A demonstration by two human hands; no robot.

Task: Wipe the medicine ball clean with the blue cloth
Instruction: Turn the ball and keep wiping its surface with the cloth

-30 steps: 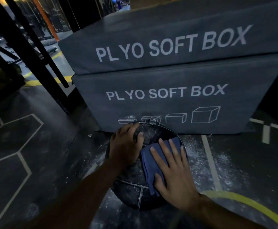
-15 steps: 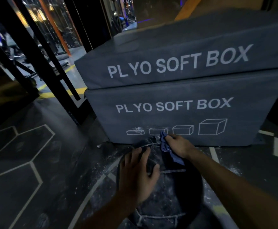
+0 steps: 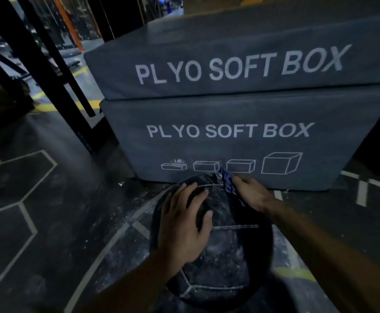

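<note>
A big black medicine ball (image 3: 234, 256) with pale stitched seams and white dust sits on the dark gym floor, close below me. My left hand (image 3: 184, 224) rests flat on its top left, fingers spread. My right hand (image 3: 252, 193) grips the blue cloth (image 3: 228, 180) at the ball's far upper right edge, against the foot of the grey box. Only a crumpled part of the cloth shows beside the fingers.
Two stacked grey foam boxes (image 3: 229, 136) marked PLYO SOFT BOX stand right behind the ball. Black rack posts (image 3: 56, 71) rise at the left. White dust (image 3: 126, 206) lies on the floor with white and yellow lines.
My right hand went from pressing the cloth flat on the ball's near side to gripping it bunched at the far edge. My left hand shifted nearer on the ball. The view closed in.
</note>
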